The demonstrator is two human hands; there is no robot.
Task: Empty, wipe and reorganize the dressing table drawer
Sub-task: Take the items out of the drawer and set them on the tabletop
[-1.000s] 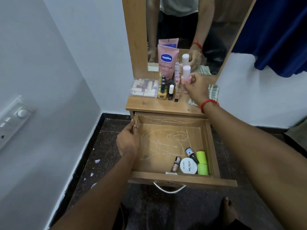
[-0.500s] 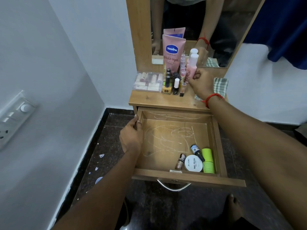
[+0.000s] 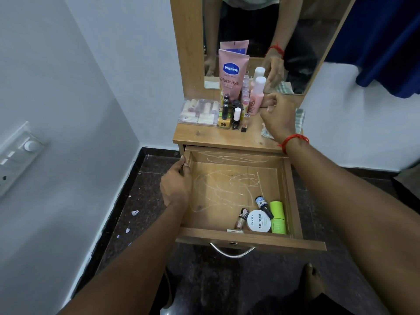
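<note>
- Open wooden drawer (image 3: 218, 196): I count five small cosmetics (image 3: 259, 220) left, near-right corner; unwiped.
- Left hand (image 3: 176, 186): grips drawer's left wall.
- Right hand (image 3: 278, 117): fingers curled beside pink white-capped bottle (image 3: 255, 98); grasp unclear.

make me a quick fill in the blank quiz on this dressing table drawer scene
1. The left hand grips the ___ wall of the open drawer.
2. The round white tub in the drawer reads "nail ___".
3. The tall pink tube on the tabletop carries the brand name ___.
4. The stick lying by the drawer's right wall is ___ in colour.

Missing words: left; polish; Vaseline; green.
</note>
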